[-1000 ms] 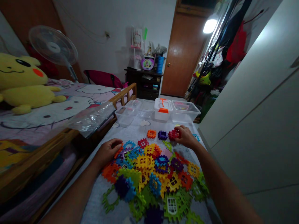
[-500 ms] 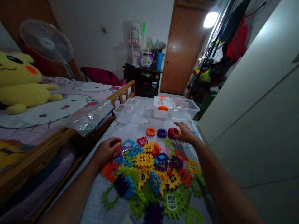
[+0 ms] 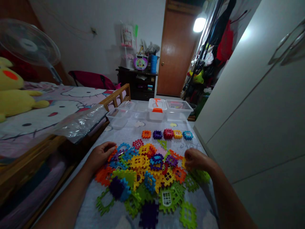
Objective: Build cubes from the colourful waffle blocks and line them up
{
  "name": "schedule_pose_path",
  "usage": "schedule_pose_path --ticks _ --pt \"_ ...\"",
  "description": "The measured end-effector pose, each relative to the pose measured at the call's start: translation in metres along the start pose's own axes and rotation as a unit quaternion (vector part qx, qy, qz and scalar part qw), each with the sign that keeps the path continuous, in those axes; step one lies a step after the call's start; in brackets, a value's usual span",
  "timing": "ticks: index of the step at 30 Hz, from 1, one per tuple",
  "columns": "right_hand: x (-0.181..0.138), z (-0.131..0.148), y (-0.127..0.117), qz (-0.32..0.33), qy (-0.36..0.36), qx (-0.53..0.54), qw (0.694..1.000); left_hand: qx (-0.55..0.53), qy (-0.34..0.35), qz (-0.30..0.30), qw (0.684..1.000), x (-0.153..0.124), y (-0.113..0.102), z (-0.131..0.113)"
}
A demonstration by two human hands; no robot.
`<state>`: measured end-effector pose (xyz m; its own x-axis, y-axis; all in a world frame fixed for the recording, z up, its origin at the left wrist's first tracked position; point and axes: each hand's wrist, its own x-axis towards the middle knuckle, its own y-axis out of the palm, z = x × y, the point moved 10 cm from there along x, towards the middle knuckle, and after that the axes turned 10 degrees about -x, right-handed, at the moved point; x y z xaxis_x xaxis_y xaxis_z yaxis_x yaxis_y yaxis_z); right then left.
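Observation:
A heap of colourful plastic building blocks [image 3: 139, 162], square with notched edges and some with window grids, covers the middle of the cloth-covered table. My left hand [image 3: 101, 156] rests at the heap's left side, its fingers loosely stretched beside an orange block [image 3: 111, 154]. At the right side my right hand [image 3: 199, 160] is closed, fingers curled down by a yellow block [image 3: 183, 163]; its fingertips are hidden. Behind the heap stands a row: an orange block [image 3: 146, 134], a purple block [image 3: 157, 134], a red block [image 3: 168, 134], a yellow window block [image 3: 177, 134] and a blue block [image 3: 188, 135].
Clear plastic boxes [image 3: 179, 113] and a lidded box with orange clasps [image 3: 156, 109] line the table's far end. A wooden bed rail [image 3: 115, 97] runs along the left; a white cabinet [image 3: 257, 105] stands close on the right.
My right hand has left the red block in the back row and come down to the heap's right side, fingers curling. My left hand stays at the heap. The view has swung right.

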<state>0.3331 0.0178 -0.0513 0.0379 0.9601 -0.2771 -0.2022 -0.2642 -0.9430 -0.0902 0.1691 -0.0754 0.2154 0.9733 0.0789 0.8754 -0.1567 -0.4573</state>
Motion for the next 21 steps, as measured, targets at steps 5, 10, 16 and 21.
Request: schedule_pose_path --ticks 5,10,16,21 --pt "0.006 -0.006 0.011 0.004 0.012 0.036 0.999 -0.005 0.008 -0.019 1.000 -0.001 -0.003 -0.007" --pt "0.012 -0.016 0.017 0.004 0.010 0.088 0.996 0.007 0.007 -0.018 1.000 -0.002 -0.003 -0.010" --pt "0.010 -0.023 0.018 -0.007 0.007 0.124 0.992 0.019 0.012 -0.022 1.000 -0.001 -0.004 -0.010" --pt "0.009 -0.019 0.015 -0.014 0.008 0.134 0.991 0.022 0.013 -0.016 1.000 -0.001 -0.004 -0.007"
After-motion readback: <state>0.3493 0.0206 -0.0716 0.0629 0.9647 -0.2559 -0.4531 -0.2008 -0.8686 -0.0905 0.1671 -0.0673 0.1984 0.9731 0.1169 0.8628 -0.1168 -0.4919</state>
